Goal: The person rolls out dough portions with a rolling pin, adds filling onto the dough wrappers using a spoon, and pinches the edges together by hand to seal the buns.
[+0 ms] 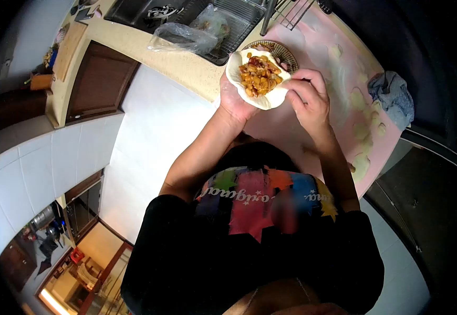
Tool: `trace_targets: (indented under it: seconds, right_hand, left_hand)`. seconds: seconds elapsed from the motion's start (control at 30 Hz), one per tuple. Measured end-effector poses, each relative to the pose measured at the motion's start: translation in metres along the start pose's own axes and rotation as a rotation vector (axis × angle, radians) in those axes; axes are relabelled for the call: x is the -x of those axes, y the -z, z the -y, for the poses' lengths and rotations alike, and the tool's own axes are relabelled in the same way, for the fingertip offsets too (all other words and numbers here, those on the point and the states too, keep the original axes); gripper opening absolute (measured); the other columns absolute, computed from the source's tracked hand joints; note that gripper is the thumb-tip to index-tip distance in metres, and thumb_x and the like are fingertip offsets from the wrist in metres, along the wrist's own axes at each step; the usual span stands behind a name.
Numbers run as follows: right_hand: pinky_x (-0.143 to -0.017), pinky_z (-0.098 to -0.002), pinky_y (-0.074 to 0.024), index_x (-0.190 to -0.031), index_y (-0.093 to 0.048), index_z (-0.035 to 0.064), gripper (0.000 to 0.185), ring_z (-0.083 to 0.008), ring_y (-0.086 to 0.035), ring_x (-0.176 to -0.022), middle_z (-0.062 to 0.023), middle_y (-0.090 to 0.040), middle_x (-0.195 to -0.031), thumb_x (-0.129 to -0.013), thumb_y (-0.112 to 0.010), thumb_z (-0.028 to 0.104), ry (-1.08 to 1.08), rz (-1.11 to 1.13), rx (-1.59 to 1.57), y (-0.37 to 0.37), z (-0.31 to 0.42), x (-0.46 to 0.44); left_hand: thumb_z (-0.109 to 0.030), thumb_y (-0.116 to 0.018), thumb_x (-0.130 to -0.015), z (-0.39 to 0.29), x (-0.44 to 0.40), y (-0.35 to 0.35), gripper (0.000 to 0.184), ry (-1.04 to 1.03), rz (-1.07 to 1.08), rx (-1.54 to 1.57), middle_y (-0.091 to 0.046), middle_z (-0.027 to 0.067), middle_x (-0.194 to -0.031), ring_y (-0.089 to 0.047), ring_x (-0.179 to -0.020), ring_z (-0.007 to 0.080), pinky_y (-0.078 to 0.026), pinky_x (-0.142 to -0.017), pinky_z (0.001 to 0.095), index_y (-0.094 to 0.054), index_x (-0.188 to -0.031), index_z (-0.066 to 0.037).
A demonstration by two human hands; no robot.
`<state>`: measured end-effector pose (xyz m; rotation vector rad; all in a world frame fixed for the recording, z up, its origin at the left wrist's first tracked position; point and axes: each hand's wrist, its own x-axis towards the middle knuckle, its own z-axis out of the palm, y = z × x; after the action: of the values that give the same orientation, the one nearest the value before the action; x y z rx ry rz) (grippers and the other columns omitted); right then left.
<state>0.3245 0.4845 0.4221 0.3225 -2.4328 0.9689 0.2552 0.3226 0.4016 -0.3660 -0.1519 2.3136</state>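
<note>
My left hand [235,101] cups a round white dough wrapper [269,100] from below, its fingers mostly hidden under it. Chunky brown, glossy filling [260,76] is heaped in the middle of the wrapper, whose edge is wavy and raised. At the right edge, my right hand [311,97] pinches the dough rim between thumb and fingers. Just behind the wrapper, partly covered by it, sits a patterned plate [290,59] on the counter.
A pink mat [312,47] covers the right counter, with flat pale dough pieces [362,163] on it. A grey-blue cloth [394,97] lies at its right edge. Behind on the left are a dark sink [128,13], a dish rack [244,23] and a clear plastic bag [178,39].
</note>
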Motion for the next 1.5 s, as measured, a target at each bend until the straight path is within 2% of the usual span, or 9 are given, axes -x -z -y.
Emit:
trace_targets:
  seconds: [0.07, 0.37, 0.5, 0.57, 0.77, 0.93, 1.1, 1.37, 1.5]
  right_hand:
    - [-0.077, -0.0324, -0.0503, -0.109, -0.063, 0.0049, 0.039, -0.0221, -0.060, -0.087, -0.0080, -0.058, -0.101, -0.072, -0.072, -0.002, -0.267, -0.036, -0.138, 0.006, 0.014, -0.004]
    - [-0.072, -0.0284, -0.0505, -0.108, -0.063, 0.0031, 0.033, -0.0170, -0.061, -0.080, -0.0078, -0.062, -0.095, -0.076, -0.069, -0.003, -0.448, 0.038, -0.427, 0.004, -0.006, 0.013]
    - [-0.071, -0.0280, -0.0500, -0.104, -0.063, 0.0027, 0.028, -0.0169, -0.061, -0.080, -0.0075, -0.062, -0.093, -0.077, -0.068, -0.001, -0.469, 0.045, -0.309, 0.011, -0.001, 0.006]
    - [-0.070, -0.0279, -0.0496, -0.101, -0.064, 0.0026, 0.024, -0.0172, -0.061, -0.079, -0.0077, -0.062, -0.095, -0.077, -0.069, 0.000, -0.342, 0.052, -0.213, 0.020, -0.002, 0.006]
    - [-0.071, -0.0301, -0.0497, -0.100, -0.064, 0.0014, 0.023, -0.0202, -0.061, -0.082, -0.0086, -0.061, -0.095, -0.078, -0.069, 0.003, -0.497, 0.076, -0.253, 0.030, 0.001, -0.008]
    - [-0.071, -0.0301, -0.0493, -0.102, -0.064, 0.0014, 0.025, -0.0204, -0.061, -0.082, -0.0091, -0.060, -0.095, -0.078, -0.069, 0.004, -0.459, 0.162, -0.235, 0.026, -0.013, 0.000]
    - [-0.073, -0.0312, -0.0491, -0.104, -0.063, 0.0017, 0.026, -0.0206, -0.060, -0.082, -0.0096, -0.059, -0.094, -0.079, -0.068, 0.004, -0.432, 0.147, -0.175, 0.032, -0.016, 0.004]
    - [-0.074, -0.0285, -0.0489, -0.104, -0.063, 0.0009, 0.028, -0.0189, -0.060, -0.082, -0.0085, -0.061, -0.092, -0.077, -0.070, 0.004, -0.557, 0.224, -0.437, 0.033, -0.028, 0.007]
    - [-0.075, -0.0288, -0.0488, -0.103, -0.063, 0.0014, 0.026, -0.0180, -0.060, -0.082, -0.0077, -0.060, -0.091, -0.078, -0.070, 0.004, -0.637, 0.191, -0.335, 0.035, -0.029, 0.017]
  left_hand:
    - [-0.050, -0.039, -0.095, 0.005, 0.002, 0.002, 0.052, 0.010, 0.061, 0.049, -0.058, 0.0194, -0.118, -0.054, -0.111, 0.0395, -0.043, -0.100, 0.0530, -0.055, -0.120, -0.007]
    - [-0.051, -0.043, -0.093, 0.016, 0.001, -0.007, 0.054, -0.003, -0.031, -0.031, -0.058, 0.0192, -0.118, -0.055, -0.112, 0.0375, -0.044, -0.100, 0.0516, -0.055, -0.121, -0.006]
    - [-0.052, -0.043, -0.093, 0.012, 0.000, 0.000, 0.056, -0.013, -0.062, -0.044, -0.058, 0.0176, -0.120, -0.055, -0.112, 0.0344, -0.044, -0.100, 0.0487, -0.054, -0.124, -0.006]
    - [-0.052, -0.044, -0.093, 0.019, -0.004, 0.001, 0.057, -0.051, -0.093, -0.098, -0.058, 0.0168, -0.121, -0.055, -0.113, 0.0333, -0.044, -0.100, 0.0475, -0.053, -0.125, -0.006]
    - [-0.054, -0.042, -0.095, 0.025, -0.006, 0.000, 0.058, -0.059, -0.116, -0.211, -0.057, 0.0146, -0.123, -0.055, -0.113, 0.0311, -0.044, -0.100, 0.0448, -0.053, -0.126, -0.007]
    - [-0.053, -0.040, -0.096, 0.025, -0.010, 0.001, 0.057, 0.016, -0.099, -0.201, -0.057, 0.0139, -0.122, -0.055, -0.113, 0.0290, -0.046, -0.098, 0.0424, -0.051, -0.126, -0.007]
    - [-0.054, -0.040, -0.096, 0.036, -0.009, -0.014, 0.057, -0.103, -0.217, -0.414, -0.060, 0.0140, -0.115, -0.059, -0.108, 0.0274, -0.048, -0.095, 0.0402, -0.052, -0.123, -0.006]
    - [-0.051, -0.038, -0.097, 0.033, -0.013, 0.000, 0.058, 0.039, -0.221, -0.579, -0.060, 0.0161, -0.117, -0.062, -0.104, 0.0278, -0.053, -0.090, 0.0396, -0.047, -0.128, -0.002]
    - [-0.040, -0.050, -0.096, 0.042, -0.005, -0.013, 0.048, -0.049, -0.229, -0.686, -0.061, 0.0128, -0.113, -0.063, -0.101, 0.0230, -0.052, -0.089, 0.0368, -0.049, -0.126, -0.003]
